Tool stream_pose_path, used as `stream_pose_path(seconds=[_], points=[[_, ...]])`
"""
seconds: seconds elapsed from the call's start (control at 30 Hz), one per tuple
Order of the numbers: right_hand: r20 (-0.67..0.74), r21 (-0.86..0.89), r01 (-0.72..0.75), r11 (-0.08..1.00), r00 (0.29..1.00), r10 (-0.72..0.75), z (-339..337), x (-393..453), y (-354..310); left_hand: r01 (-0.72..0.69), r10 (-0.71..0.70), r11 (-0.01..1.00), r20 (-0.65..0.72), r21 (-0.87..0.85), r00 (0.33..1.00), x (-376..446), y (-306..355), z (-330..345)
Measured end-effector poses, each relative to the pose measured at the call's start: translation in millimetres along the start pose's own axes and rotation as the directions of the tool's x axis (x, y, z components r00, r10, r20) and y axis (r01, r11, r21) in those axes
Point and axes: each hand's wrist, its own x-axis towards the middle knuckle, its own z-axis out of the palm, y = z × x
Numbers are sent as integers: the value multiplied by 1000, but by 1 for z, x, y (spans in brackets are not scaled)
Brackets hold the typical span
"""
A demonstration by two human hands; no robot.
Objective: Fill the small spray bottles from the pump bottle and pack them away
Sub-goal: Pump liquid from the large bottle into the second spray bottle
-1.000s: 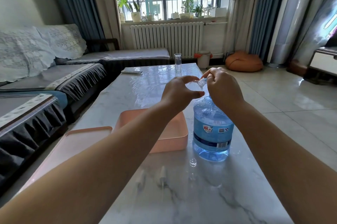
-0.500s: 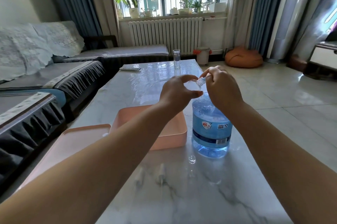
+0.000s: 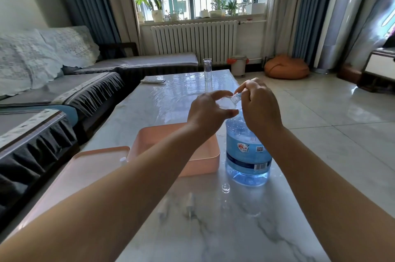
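A: What's in the grip?

B: The left hand [image 3: 210, 112] curls round a small clear spray bottle [image 3: 227, 101], tilted, its threaded neck pointing at the right hand [image 3: 259, 108]. The right fingers are pinched together at that neck; whether on a spray top or on the bare thread I cannot tell, as the knuckles hide it.

A: And the supply?

B: The big blue water bottle [image 3: 248, 150] stands directly under the grip, on the marble table [image 3: 213, 229]. Its pump is hidden behind the hands. The peach tub [image 3: 198, 163] sits below and left of the grip, with the flat peach lid [image 3: 85, 167] further left.

A: What could go wrong?

B: My guess is spillage. With the little bottle held slanted, liquid could run out of an open neck. A cross-threaded top would leak after packing. Near the person, loose spray heads [image 3: 189, 204] and a tiny clear cap [image 3: 225, 188] lie below the grip, where a dropping forearm could sweep them off.
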Motion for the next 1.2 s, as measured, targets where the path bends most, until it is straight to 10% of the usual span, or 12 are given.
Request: stream_pose_path(seconds=[0.23,0.57,0.87,1.2], points=[[170,-6,-28,1000,985,29,-19,21,-5,-5,5,1000,2,8,1000,5,13,-7],[-91,-55,39,998,995,-44,5,-2,2,-7,7,1000,-4,-22,1000,3,-2,2],[193,5,-28,1000,981,27,-19,19,-4,-5,5,1000,19,-5,1000,7,10,-6],[139,-50,-6,999,990,13,-16,18,-6,22,-21,1000,16,-23,1000,9,12,-10]])
